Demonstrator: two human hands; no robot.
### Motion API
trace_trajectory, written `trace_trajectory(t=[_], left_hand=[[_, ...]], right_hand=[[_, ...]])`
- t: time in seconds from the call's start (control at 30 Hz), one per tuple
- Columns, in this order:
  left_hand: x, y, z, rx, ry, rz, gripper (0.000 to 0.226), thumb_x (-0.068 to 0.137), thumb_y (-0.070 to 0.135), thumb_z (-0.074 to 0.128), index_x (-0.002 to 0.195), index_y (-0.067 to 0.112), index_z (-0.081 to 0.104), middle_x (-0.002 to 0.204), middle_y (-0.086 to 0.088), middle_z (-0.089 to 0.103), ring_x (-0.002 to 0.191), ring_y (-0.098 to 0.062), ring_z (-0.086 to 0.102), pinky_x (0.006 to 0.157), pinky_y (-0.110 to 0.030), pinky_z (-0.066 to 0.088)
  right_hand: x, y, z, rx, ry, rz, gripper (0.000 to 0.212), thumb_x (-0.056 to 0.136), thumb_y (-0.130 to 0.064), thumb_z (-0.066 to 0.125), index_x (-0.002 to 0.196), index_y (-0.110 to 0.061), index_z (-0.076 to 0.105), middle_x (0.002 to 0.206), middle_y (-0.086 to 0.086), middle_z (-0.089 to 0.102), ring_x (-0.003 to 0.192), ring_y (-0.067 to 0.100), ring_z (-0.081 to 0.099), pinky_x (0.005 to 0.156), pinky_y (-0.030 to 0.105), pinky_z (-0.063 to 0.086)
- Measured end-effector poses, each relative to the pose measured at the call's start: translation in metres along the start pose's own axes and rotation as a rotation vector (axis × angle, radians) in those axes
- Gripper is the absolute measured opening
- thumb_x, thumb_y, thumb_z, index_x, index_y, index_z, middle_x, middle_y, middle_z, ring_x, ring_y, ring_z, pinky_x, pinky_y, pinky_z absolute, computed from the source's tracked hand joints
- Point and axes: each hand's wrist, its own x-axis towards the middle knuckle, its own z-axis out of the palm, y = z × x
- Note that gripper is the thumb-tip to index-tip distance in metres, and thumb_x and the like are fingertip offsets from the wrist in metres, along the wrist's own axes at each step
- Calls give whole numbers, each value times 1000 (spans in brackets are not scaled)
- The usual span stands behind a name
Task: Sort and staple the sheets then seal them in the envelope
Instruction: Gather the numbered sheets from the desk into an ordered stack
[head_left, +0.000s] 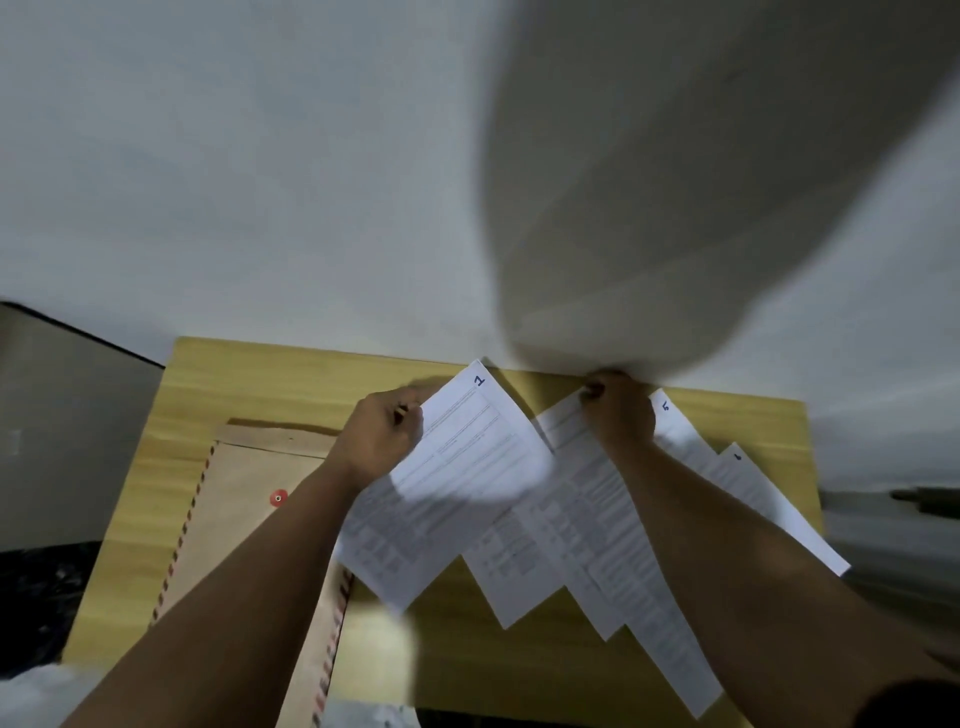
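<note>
Several printed white sheets lie fanned across a yellow wooden table (249, 384). My left hand (382, 436) pinches the left edge of the sheet marked "1" (467, 467), which lies on top at the left. My right hand (618, 410) is closed on the corner of a large blurred sheet (701, 197) lifted up toward the camera. Under that arm lie a middle sheet (587, 519), a sheet marked "5" (680, 431) and another sheet (753, 483) at the right. A brown envelope (234, 514) with a red button clasp and striped edges lies flat at the left, partly under my left forearm.
A white wall rises directly behind the table's far edge. A grey surface (62, 431) stands to the left of the table. A dark blurred object (924, 496) sits off the table's right side. No stapler is in view.
</note>
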Motion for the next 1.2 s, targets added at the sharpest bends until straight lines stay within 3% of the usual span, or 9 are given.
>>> trace_trajectory(t=[0.1, 0.23, 0.37, 0.53, 0.63, 0.8, 0.97, 1.07, 1.2], left_hand=[[-4, 4, -3, -18, -31, 25, 37, 104, 17, 44, 123, 24, 76, 63, 2, 54, 51, -10, 37, 55, -21, 34], [-10, 13, -2, -44, -25, 37, 47, 105, 8, 42, 130, 32, 73, 57, 11, 46, 51, -11, 36, 55, -22, 33], [-15, 16, 0, -56, -36, 35, 52, 103, 7, 41, 131, 39, 71, 56, 8, 42, 52, -15, 33, 56, -23, 32], [-18, 18, 2, -89, -36, 26, 54, 104, 5, 41, 132, 41, 70, 56, 6, 41, 52, -16, 33, 56, -22, 32], [-25, 21, 2, -73, -20, 25, 52, 104, 6, 43, 133, 40, 70, 56, 7, 43, 52, -15, 35, 56, -20, 35], [-47, 32, 0, 41, 75, 13, 32, 106, 12, 49, 118, 27, 75, 72, 1, 69, 54, -4, 53, 57, -15, 44], [-79, 44, -17, 157, 116, 79, 23, 102, 15, 53, 99, 24, 74, 78, -1, 74, 60, -11, 56, 63, -29, 46], [-108, 63, -30, 165, 166, 128, 21, 101, 13, 55, 94, 24, 72, 83, 5, 75, 64, -5, 58, 66, -26, 47], [-154, 89, -44, 148, 214, 215, 20, 98, 15, 59, 85, 26, 68, 78, 7, 72, 65, -5, 60, 68, -27, 49]], right_hand=[[-1, 2, -1, -6, -22, -8, 26, 87, -23, 61, 110, -24, 72, 117, 2, 70, 104, 33, 67, 81, 39, 53], [-3, 6, -1, -56, -65, -18, 36, 81, -31, 67, 116, -23, 68, 119, 4, 66, 104, 34, 66, 79, 38, 52], [-5, 9, 3, -2, -101, -1, 41, 81, -31, 72, 122, -25, 66, 124, 4, 64, 110, 32, 64, 86, 42, 55], [-1, 11, 10, 46, -60, 44, 15, 89, -27, 62, 101, -22, 67, 111, 7, 69, 105, 35, 65, 93, 48, 52], [-2, 6, 6, 23, -34, 22, 15, 96, -28, 59, 103, -20, 70, 114, 8, 70, 108, 35, 64, 92, 48, 52], [-11, -18, -9, 41, 18, -128, 20, 96, -28, 63, 92, -12, 74, 101, 13, 69, 94, 36, 67, 79, 43, 57], [-52, -58, -50, 22, 105, -398, 16, 93, -25, 67, 95, -15, 79, 101, 11, 65, 88, 31, 66, 76, 41, 56], [-84, -76, -82, 36, 212, -552, 10, 88, -23, 71, 84, -19, 79, 91, 5, 64, 82, 32, 67, 69, 43, 57], [-135, -105, -137, 68, 207, -659, 12, 92, -30, 69, 92, -24, 79, 98, -2, 63, 93, 24, 62, 84, 44, 52]])
